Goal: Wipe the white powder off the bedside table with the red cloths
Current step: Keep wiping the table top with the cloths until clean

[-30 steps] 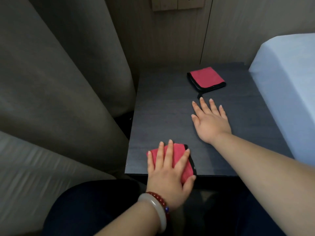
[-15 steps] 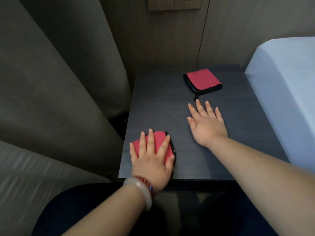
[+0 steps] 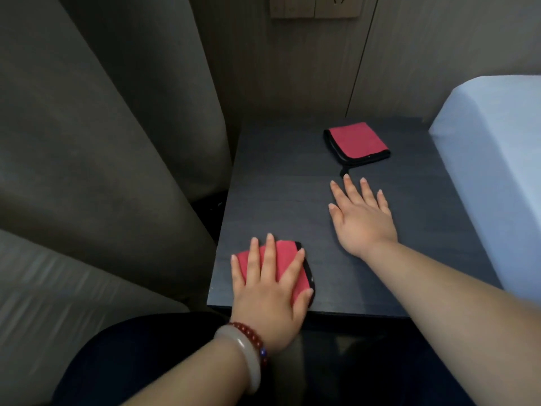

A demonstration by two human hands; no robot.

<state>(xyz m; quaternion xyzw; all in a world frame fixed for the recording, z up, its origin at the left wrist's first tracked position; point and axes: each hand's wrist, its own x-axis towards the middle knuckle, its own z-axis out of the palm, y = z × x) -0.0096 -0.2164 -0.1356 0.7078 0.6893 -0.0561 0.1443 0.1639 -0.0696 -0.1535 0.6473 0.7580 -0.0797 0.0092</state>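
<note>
Pressing flat on one red cloth point(image 3: 282, 254) at the near left corner of the counter point(image 3: 278, 186), the left hand point(image 3: 269, 291) has its fingers spread straight. The right hand point(image 3: 361, 218) lies open and empty on bare counter, just short of the second red cloth point(image 3: 358, 140). No white powder shows on the dark top, so the wiping looks nearly finished.

Red cloths point(image 3: 357, 139), black-edged; dark table point(image 3: 281, 183)

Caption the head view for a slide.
Left hand presses a red cloth at the front-left corner of the bedside table; right hand lies flat near a second red cloth.
</note>
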